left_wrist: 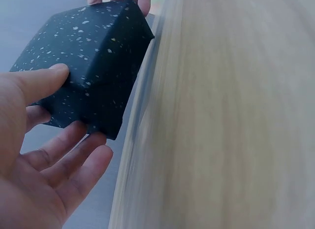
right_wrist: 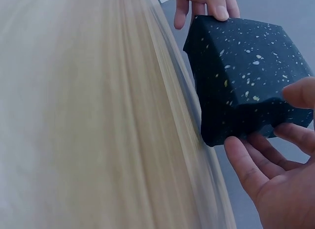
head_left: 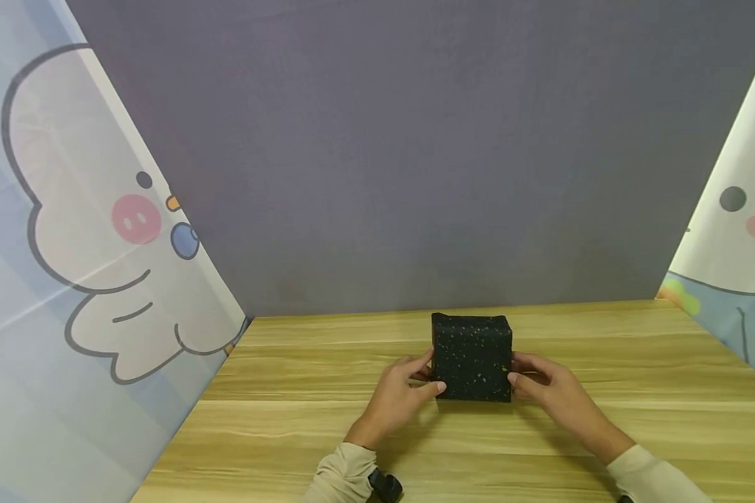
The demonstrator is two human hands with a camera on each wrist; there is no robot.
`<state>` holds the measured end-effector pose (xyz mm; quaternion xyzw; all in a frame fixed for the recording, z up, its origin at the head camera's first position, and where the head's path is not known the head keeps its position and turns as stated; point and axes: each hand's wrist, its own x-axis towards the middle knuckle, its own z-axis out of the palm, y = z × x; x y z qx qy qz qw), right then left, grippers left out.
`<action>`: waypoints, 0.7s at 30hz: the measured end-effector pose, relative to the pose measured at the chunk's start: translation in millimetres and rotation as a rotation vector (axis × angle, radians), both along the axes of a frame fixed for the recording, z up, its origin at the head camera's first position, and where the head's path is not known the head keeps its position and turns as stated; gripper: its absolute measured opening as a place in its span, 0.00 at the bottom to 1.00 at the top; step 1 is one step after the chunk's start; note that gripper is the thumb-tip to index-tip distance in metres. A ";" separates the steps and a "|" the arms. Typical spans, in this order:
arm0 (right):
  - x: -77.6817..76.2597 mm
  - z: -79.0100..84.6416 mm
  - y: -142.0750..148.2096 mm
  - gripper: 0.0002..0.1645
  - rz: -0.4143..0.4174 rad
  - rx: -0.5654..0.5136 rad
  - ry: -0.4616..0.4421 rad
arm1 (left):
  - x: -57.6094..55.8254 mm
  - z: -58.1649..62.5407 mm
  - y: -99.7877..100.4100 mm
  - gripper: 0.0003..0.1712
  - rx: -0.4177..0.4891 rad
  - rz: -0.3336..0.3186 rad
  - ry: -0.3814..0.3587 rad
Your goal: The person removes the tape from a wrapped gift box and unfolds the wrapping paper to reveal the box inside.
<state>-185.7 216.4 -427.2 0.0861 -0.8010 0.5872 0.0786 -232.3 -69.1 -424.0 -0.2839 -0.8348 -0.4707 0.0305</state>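
A black box-shaped thing (head_left: 473,360) with white and yellow specks is held between two hands over the wooden table. On its left side, the left hand (head_left: 398,398) grips it, thumb on the front face and fingers around the side. The right hand (head_left: 556,398) holds the opposite side in the same manner. In the left wrist view, the left thumb presses the speckled face of the black box (left_wrist: 74,47) while fingertips touch its lower edge. From the right wrist, the black box (right_wrist: 251,66) shows a dark shaded side. Its back is hidden.
The wooden table (head_left: 289,419) has light and dark grain. A grey panel (head_left: 377,154) rises at its far edge. Cloths printed with cartoon figures hang at the left (head_left: 69,230) and right (head_left: 736,258). A black strap device (head_left: 385,485) sits on the left wrist.
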 end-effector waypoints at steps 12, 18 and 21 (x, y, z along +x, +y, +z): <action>2.7 0.5 0.7 0.34 0.012 0.015 -0.051 | 3.4 -1.0 -4.4 0.31 -0.003 0.017 -0.052; 2.8 3.7 0.8 0.34 -0.027 0.051 -0.067 | 3.8 1.4 -4.9 0.32 0.024 0.002 -0.076; 3.2 5.0 3.0 0.34 -0.047 0.071 -0.069 | 2.2 1.7 -2.3 0.31 0.018 0.005 -0.043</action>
